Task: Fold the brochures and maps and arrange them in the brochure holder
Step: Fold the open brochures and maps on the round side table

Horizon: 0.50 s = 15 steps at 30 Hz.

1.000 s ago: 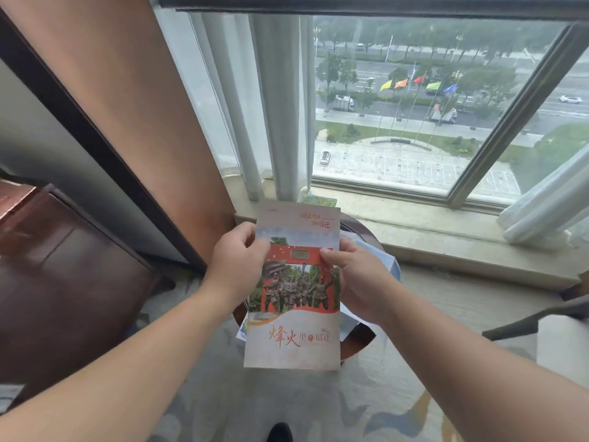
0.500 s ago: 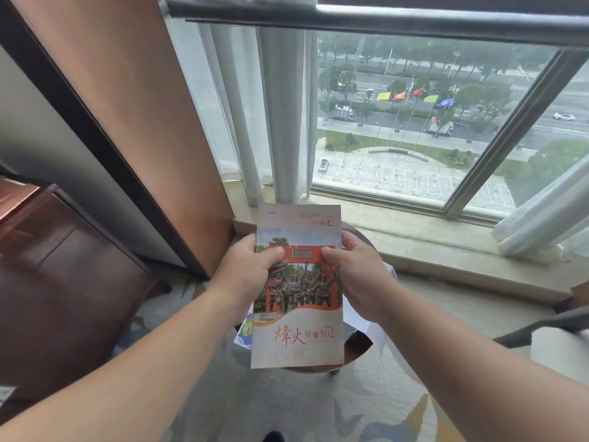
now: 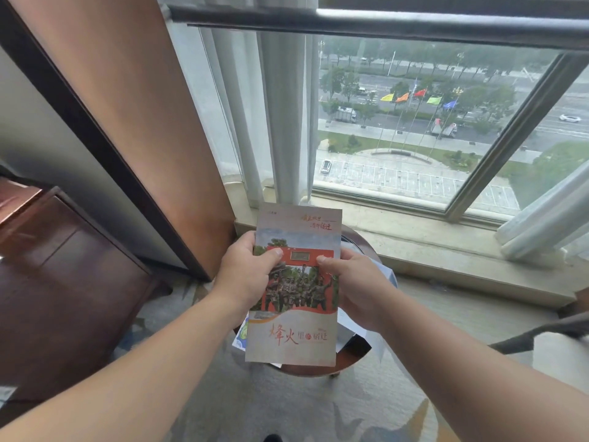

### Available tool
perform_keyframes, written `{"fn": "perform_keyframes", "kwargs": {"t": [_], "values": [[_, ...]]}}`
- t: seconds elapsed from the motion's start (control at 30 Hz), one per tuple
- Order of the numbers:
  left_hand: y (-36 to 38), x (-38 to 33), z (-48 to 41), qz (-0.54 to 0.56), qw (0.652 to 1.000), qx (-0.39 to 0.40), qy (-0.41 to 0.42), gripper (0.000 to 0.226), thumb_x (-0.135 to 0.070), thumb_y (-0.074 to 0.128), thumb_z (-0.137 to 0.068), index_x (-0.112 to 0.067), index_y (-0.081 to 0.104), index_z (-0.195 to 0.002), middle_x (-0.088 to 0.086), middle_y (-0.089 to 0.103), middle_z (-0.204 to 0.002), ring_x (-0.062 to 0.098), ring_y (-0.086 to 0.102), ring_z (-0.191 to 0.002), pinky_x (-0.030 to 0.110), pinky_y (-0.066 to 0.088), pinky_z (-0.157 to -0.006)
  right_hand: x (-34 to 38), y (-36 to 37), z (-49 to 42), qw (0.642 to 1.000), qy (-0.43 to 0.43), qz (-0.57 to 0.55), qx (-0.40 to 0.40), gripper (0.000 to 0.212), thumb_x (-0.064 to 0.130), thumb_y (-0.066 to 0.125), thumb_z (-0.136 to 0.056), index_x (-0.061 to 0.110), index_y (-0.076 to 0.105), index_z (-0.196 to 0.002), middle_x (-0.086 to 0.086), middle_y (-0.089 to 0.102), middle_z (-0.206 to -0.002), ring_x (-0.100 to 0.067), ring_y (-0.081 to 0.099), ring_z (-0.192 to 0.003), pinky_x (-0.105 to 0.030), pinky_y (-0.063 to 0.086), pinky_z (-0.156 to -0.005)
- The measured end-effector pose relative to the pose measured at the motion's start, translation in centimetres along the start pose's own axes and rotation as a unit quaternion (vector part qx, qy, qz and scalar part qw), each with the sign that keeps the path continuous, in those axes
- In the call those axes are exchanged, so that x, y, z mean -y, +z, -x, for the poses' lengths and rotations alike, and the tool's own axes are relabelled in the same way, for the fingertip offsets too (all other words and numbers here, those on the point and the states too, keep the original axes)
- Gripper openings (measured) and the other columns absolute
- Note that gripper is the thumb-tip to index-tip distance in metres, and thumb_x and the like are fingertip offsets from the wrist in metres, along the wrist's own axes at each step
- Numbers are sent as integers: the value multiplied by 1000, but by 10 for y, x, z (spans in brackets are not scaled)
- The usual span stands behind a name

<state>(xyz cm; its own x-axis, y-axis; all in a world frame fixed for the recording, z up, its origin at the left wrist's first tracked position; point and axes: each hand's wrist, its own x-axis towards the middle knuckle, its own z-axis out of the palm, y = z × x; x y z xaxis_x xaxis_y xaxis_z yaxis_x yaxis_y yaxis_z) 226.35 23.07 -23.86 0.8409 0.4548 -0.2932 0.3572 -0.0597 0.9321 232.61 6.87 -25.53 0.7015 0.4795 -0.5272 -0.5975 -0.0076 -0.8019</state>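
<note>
The brochure (image 3: 296, 314) is up in the air in front of the person, cover facing them, held upright over a small round table (image 3: 352, 355) by the window sill (image 3: 446, 250). The left hand (image 3: 245, 275) pinches its left edge, thumb on the cover and fingers curled behind; the right hand (image 3: 353, 288) pinches the right edge the same way, so both hands are clamped on the one brochure at about the same height, above its middle. It looks already folded flat, though the far side is hidden, so I cannot tell how many panels it has. More papers (image 3: 387, 272) lie on the table under it, and a map (image 3: 239, 334) corner sticks out past the table's left rim. No holder is in view, so the slot it must go into cannot be judged from here. The likely troubles: with both grips high, the free lower half could sag or fan open if the fold is loose; pressing the thumbs inward could bow or crease the cover; letting go with one hand to reach elsewhere could let it swing and slip; and lowering it blind could nudge the overhanging map off the table
</note>
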Motion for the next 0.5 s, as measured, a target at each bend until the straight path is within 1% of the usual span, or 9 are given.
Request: {"fn": "perform_keyframes", "kwargs": {"t": [0.1, 0.17, 0.2, 0.23, 0.3, 0.37, 0.4, 0.43, 0.5], "values": [[3, 0, 1, -97, 994, -46, 36, 26, -31, 66, -89, -31, 53, -111, -1, 61, -113, 21, 63, -103, 50, 54, -87, 0, -3, -2, 1000, -10, 11, -27, 25, 12, 45, -104, 21, 65, -116, -11, 75, -106, -34, 72, -98, -56, 57, -83], [4, -1, 2, -80, 996, -38, -6, 44, -34, 65, -89, -31, 44, -128, 0, 54, -123, 22, 59, -111, 50, 52, -92, -1, -5, -2, 1000, -10, 7, -25, 25, 12, 45, -104, 23, 65, -114, -10, 76, -104, -32, 72, -97, -55, 57, -84], [4, 0, 2, -46, 998, -23, -39, 47, -32, 64, -90, -27, 44, -131, 1, 56, -123, 23, 60, -110, 50, 53, -92, -2, -6, -2, 1000, -9, 8, -27, 25, 12, 45, -104, 23, 65, -114, -9, 76, -103, -32, 72, -97, -55, 57, -85], [4, 2, 2, -20, 998, -9, -65, 40, -28, 63, -91, -23, 48, -128, 3, 61, -119, 24, 63, -106, 51, 54, -91, -3, -7, -2, 999, -7, 13, -30, 25, 12, 46, -103, 22, 64, -115, -10, 76, -104, -32, 72, -97, -56, 57, -86], [5, 10, 3, -21, 997, -2, -79, 19, -21, 60, -93, -21, 58, -112, 5, 69, -107, 25, 68, -98, 52, 55, -89, -9, -8, -5, 999, 1, 24, -36, 24, 11, 46, -103, 21, 64, -116, -11, 75, -104, -33, 72, -96, -56, 57, -84], [4, 19, 6, -29, 996, -8, -86, 9, -17, 57, -95, -22, 60, -102, 5, 71, -101, 24, 69, -92, 50, 57, -85, -15, -6, -9, 999, 13, 35, -27, 24, 11, 46, -102, 22, 66, -111, -10, 77, -100, -29, 75, -88, -47, 61, -69], [3, 23, 7, -18, 995, -4, -94, 9, -17, 55, -96, -22, 61, -101, 5, 73, -99, 23, 70, -90, 49, 58, -83, -18, -3, -12, 998, 18, 46, -29, 24, 11, 47, -102, 23, 66, -109, -9, 77, -97, -27, 75, -84, -42, 61, -63], [1, 29, 7, -5, 995, 2, -102, 11, -16, 53, -98, -22, 62, -100, 4, 74, -96, 23, 72, -89, 49, 59, -82, -22, 1, -15, 997, 21, 62, -39, 23, 11, 48, -101, 23, 65, -109, -8, 77, -97, -27, 75, -83, -41, 60, -62], [-5, 40, 6, 9, 994, 4, -112, 19, -15, 48, -100, -25, 64, -101, 1, 75, -97, 23, 72, -92, 50, 58, -84, -32, 9, -24, 990, 19, 118, -71, 22, 14, 54, -97, 25, 57, -117, -6, 72, -104, -28, 72, -89, -48, 61, -73]]}}
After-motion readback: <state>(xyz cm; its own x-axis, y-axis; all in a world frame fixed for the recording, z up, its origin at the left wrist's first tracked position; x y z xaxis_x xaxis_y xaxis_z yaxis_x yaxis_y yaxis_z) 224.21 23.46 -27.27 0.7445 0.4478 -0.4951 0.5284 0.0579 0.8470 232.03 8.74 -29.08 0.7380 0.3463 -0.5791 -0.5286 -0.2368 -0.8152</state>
